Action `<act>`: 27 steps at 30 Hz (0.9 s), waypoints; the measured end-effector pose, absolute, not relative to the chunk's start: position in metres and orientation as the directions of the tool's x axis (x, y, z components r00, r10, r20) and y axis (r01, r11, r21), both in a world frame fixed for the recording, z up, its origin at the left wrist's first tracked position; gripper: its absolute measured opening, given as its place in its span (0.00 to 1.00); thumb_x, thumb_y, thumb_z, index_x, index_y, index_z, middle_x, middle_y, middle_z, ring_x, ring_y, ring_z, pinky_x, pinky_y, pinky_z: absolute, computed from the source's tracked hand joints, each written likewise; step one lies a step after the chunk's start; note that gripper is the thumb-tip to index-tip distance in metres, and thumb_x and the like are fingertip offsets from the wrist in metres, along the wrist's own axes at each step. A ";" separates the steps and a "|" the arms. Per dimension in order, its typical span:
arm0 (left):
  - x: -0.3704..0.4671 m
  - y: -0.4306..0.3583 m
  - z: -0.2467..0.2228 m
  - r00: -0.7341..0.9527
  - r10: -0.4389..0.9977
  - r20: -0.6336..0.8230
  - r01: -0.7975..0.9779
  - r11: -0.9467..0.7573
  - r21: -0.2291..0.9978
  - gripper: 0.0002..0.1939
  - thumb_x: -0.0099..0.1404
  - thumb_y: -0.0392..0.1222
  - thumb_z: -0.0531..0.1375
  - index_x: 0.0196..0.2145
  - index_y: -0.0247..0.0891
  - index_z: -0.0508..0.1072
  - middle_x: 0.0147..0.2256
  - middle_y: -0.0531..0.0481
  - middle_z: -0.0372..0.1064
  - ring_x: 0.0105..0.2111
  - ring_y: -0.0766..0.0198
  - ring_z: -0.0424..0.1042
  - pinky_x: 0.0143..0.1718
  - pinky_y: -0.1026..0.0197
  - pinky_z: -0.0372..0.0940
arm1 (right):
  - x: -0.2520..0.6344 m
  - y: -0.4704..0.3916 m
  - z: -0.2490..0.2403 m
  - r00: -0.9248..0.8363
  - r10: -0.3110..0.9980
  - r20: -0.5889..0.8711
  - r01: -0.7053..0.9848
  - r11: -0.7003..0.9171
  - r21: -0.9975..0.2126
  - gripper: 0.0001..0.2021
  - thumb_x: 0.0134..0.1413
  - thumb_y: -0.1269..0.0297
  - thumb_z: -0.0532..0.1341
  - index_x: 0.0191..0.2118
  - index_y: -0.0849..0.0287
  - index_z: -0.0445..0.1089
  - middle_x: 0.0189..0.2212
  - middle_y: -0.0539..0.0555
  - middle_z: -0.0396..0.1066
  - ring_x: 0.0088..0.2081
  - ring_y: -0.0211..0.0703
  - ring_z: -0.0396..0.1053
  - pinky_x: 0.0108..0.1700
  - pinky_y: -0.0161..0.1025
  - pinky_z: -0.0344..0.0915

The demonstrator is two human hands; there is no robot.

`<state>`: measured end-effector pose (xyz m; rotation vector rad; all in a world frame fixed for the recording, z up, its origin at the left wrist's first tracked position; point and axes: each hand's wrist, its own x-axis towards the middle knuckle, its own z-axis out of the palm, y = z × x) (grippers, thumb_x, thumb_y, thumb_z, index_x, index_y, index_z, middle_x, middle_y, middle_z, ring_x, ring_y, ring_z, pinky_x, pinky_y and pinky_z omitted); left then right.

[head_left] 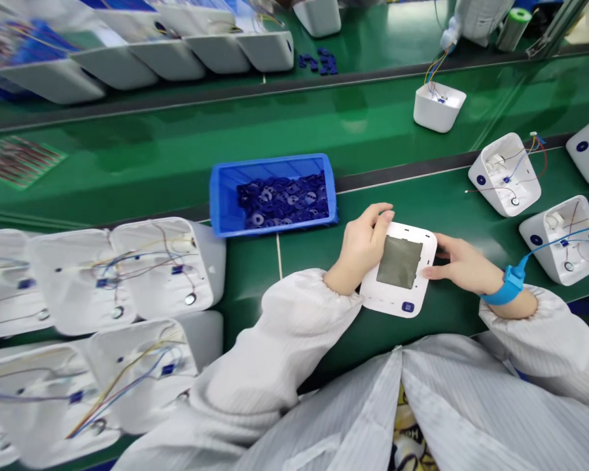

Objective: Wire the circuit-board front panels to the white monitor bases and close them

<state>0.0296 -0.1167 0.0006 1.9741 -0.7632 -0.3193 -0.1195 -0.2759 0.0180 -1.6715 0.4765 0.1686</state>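
Observation:
Between my two hands is a white device housing [398, 302] with rounded corners, a grey display and a dark blue button near its lower corner. My left hand [363, 248] grips its left edge, thumb and fingers closed at the upper corner. On the opposite side, my right hand [459, 261] pinches the right edge, with the thumb on the front face. A blue wrist strap [509, 285] with a cord circles my right wrist. The underside of the housing is hidden.
A blue bin [214, 199] of small dark blue parts stands beyond my left hand. Open white housings with loose wires crowd the left [152, 294] and right [505, 173]. More white housings [265, 52] line the raised shelf, beside small blue pieces [326, 60].

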 end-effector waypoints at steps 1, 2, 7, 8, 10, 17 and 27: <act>0.027 -0.117 0.000 0.779 -0.619 0.099 -0.378 -0.337 0.862 0.19 0.73 0.52 0.52 0.49 0.40 0.75 0.38 0.47 0.79 0.37 0.58 0.76 0.40 0.57 0.67 | -0.120 -0.275 0.017 0.912 -0.201 -0.358 -0.376 -0.061 -0.925 0.31 0.44 0.64 0.72 0.57 0.52 0.70 0.55 0.54 0.74 0.55 0.55 0.71 0.60 0.57 0.65; 0.024 -0.119 0.000 0.793 -0.599 0.111 -0.372 -0.332 0.867 0.18 0.73 0.52 0.52 0.48 0.40 0.75 0.38 0.47 0.79 0.37 0.58 0.76 0.39 0.57 0.67 | -0.119 -0.274 0.015 0.922 -0.202 -0.332 -0.344 -0.029 -0.938 0.31 0.45 0.61 0.71 0.58 0.52 0.69 0.56 0.55 0.73 0.56 0.54 0.71 0.59 0.56 0.66; 0.007 -0.127 -0.004 0.865 -0.484 0.130 -0.313 -0.319 0.895 0.16 0.73 0.51 0.54 0.51 0.40 0.70 0.35 0.49 0.78 0.34 0.60 0.77 0.38 0.58 0.68 | -0.097 -0.264 0.002 0.820 -0.560 -0.122 -0.280 -0.205 -0.938 0.24 0.58 0.41 0.59 0.46 0.56 0.72 0.45 0.57 0.77 0.46 0.52 0.73 0.48 0.50 0.69; 0.005 -0.127 -0.004 0.869 -0.478 0.129 -0.308 -0.319 0.896 0.16 0.73 0.51 0.54 0.52 0.40 0.70 0.35 0.50 0.77 0.34 0.60 0.77 0.38 0.58 0.68 | -0.091 -0.263 -0.001 0.787 -0.615 -0.058 -0.296 -0.293 -0.909 0.24 0.58 0.39 0.57 0.40 0.56 0.72 0.39 0.56 0.77 0.42 0.50 0.73 0.46 0.48 0.68; 0.002 -0.127 -0.005 0.871 -0.475 0.128 -0.309 -0.325 0.894 0.18 0.73 0.52 0.54 0.53 0.39 0.68 0.33 0.50 0.77 0.34 0.60 0.77 0.38 0.58 0.67 | -0.082 -0.261 -0.004 0.764 -0.644 0.037 -0.308 -0.415 -0.856 0.25 0.59 0.37 0.55 0.31 0.56 0.69 0.31 0.53 0.75 0.36 0.48 0.71 0.41 0.45 0.66; 0.026 -0.144 0.005 0.798 -0.594 0.106 -0.381 -0.360 0.852 0.22 0.73 0.56 0.53 0.56 0.39 0.67 0.34 0.49 0.78 0.37 0.56 0.78 0.41 0.57 0.67 | -0.080 -0.269 0.002 0.761 -0.645 0.071 -0.409 -0.561 -0.719 0.24 0.63 0.38 0.50 0.30 0.54 0.64 0.28 0.52 0.72 0.32 0.46 0.69 0.35 0.41 0.63; -0.026 -0.097 0.007 0.469 -0.877 0.103 -0.796 -0.370 0.479 0.71 0.41 0.75 0.67 0.71 0.31 0.45 0.68 0.22 0.49 0.65 0.29 0.54 0.63 0.34 0.46 | -0.136 -0.283 0.064 0.947 -0.268 -0.177 -0.276 -0.961 -0.018 0.30 0.66 0.39 0.48 0.31 0.58 0.73 0.28 0.64 0.75 0.32 0.59 0.75 0.34 0.48 0.64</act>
